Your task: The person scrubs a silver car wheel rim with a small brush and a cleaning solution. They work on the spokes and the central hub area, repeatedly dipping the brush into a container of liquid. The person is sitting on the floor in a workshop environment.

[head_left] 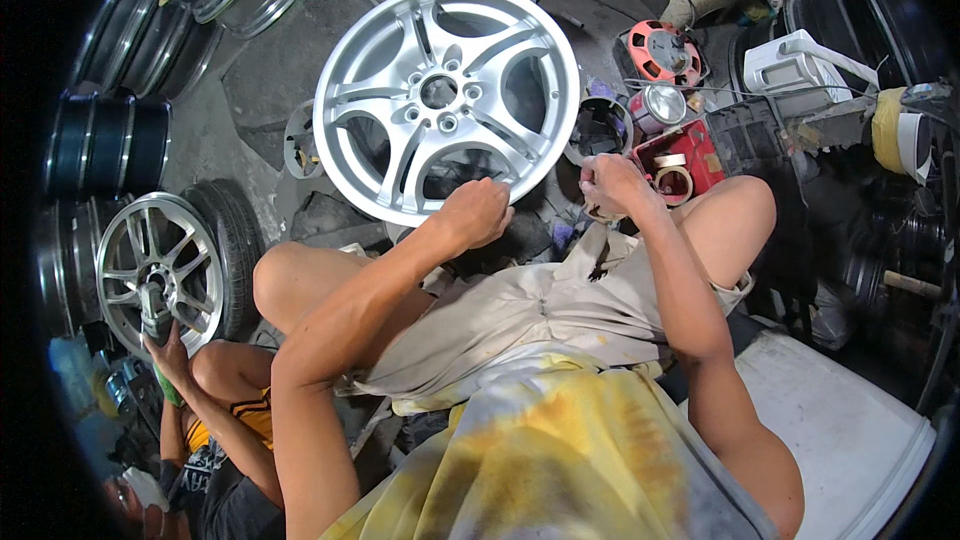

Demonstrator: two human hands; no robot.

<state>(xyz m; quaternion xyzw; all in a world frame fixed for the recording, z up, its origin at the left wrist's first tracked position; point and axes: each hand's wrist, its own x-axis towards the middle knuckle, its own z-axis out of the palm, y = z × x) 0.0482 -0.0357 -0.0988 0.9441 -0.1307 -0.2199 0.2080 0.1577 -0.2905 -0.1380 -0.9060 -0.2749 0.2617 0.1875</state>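
Observation:
A silver alloy wheel (395, 145) with paired spokes lies face up in front of my knees, propped above the dark floor. My left hand (478, 212) is closed in a fist at the wheel's near edge, overlapping the rim; whether anything is inside it is hidden. To the right of the wheel, apart from it, my right hand (612, 186) has its fingers curled together in a pinch. What the right fingers hold, if anything, is too small to make out. Just beyond that hand stands a dark round tub (600, 128) with something inside.
A red tray (702, 152) holds rolls of tape (673, 184); a paint can (660, 105) and an orange-red round frame (664, 52) stand behind it. Stacked wheels (110, 145) line the left. A co-worker's hand (170, 355) holds a tool against another wheel (160, 260).

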